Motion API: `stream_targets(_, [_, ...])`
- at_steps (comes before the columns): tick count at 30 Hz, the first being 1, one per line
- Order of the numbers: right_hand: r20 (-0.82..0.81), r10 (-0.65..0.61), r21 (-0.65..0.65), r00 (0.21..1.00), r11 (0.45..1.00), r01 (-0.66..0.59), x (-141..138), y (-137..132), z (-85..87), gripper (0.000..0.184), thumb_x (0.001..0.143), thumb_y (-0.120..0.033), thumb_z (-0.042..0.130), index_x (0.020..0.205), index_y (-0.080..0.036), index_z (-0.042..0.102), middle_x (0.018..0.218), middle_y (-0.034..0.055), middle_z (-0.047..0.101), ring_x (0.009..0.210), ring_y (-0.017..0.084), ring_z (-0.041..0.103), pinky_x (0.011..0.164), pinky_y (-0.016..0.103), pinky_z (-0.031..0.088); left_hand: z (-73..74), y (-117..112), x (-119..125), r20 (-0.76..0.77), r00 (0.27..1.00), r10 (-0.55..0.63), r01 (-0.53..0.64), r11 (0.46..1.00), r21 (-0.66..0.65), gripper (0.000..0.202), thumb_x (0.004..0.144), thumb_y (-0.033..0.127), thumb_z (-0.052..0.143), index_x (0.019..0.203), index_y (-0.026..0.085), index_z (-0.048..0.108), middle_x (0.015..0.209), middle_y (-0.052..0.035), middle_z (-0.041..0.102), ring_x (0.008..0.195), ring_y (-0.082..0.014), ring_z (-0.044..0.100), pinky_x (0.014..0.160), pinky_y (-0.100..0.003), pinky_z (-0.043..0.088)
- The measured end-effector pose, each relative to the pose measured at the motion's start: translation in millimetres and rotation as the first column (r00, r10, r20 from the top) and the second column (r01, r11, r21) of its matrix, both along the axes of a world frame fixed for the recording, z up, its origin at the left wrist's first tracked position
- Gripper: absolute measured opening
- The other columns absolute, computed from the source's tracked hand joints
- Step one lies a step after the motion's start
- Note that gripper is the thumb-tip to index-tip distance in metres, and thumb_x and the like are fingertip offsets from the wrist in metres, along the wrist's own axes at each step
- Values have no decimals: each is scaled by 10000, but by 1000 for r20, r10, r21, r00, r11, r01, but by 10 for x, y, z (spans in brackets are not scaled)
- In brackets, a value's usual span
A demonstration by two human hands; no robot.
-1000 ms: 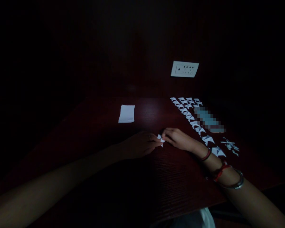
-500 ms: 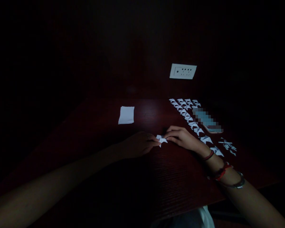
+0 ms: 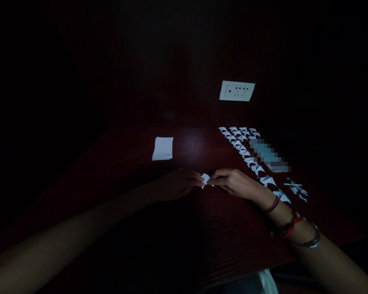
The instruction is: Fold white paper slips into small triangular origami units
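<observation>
A small folded white paper piece (image 3: 205, 179) with pointed corners is held between my two hands, low over the dark red table (image 3: 227, 228). My left hand (image 3: 180, 183) pinches its left side with thumb and fingers; this hand lies in deep shadow. From the other side, my right hand (image 3: 234, 181) closes its thumb and fingertips on the right part of the paper, hiding some of it. Rows of similar folded paper pieces (image 3: 242, 150) run along the table to the right of my right hand.
A stack of white paper sheets (image 3: 163, 148) lies beyond my left hand. To the right are a blurred-out flat phone-like object (image 3: 270, 155) and a little heap of thin white paper scraps (image 3: 297, 188). A socket plate (image 3: 237, 90) is on the back wall.
My right hand's fingers have come further over the paper, covering more of its right side. The paper has turned and shifted slightly left. My left hand still pinches it.
</observation>
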State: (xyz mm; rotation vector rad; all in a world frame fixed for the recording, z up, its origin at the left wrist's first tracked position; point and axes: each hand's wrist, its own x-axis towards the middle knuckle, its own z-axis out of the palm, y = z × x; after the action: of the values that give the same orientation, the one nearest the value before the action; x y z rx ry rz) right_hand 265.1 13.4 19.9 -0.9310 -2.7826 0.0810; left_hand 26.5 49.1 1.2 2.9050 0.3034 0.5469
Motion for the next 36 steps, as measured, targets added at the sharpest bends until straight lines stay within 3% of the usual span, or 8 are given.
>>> stream_targets(4, [28,3,16,1000,1000,-3,-3,7,4,332,802,-105,432,1080,-236,560,913,25,590,794,124,554,709,240,444,22,-6,7,-34,999,21,-20,999,33,356,804,114,385,1139,217,446,1157,-29,491,1096,-164,404,939,-336,325])
stream_targets(11, [-44,21,-40,999,999,-23,39,17,16,313,774,-68,426,979,-210,616,1030,26,593,910,146,558,813,270,436,9,-8,15,-83,995,48,-43,997,66,346,782,89,389,1099,206,464,1177,-18,482,1100,-167,401,928,-345,327])
stream_targets(21, [-38,2,-66,999,998,-4,17,3,28,354,759,-65,433,1031,-231,586,1029,24,580,897,142,558,804,266,439,-7,-20,43,-90,993,76,-62,987,147,412,772,73,388,1153,218,448,1159,-30,498,1069,-178,427,886,-333,355])
stream_targets(26, [-34,15,-50,999,999,-17,27,-9,41,331,751,-53,427,977,-213,609,1027,23,586,924,146,552,827,274,431,24,-27,48,-108,990,87,-75,991,111,375,779,96,400,1128,213,471,1157,-22,502,1069,-175,426,894,-330,350])
stream_targets(30, [-92,-10,-84,996,996,2,45,1,33,312,728,-34,438,936,-185,616,1016,28,594,915,143,557,833,268,430,52,-22,48,-84,996,31,-26,998,66,353,773,73,392,1089,195,492,1144,-29,505,1066,-164,427,904,-324,349])
stream_targets(36, [-189,-23,-149,982,989,-5,52,25,45,314,712,-19,443,915,-173,626,972,25,611,875,127,569,819,253,435,32,-20,56,-37,999,40,-35,993,108,342,779,53,377,1063,194,505,1153,-54,488,1090,-179,406,904,-357,347])
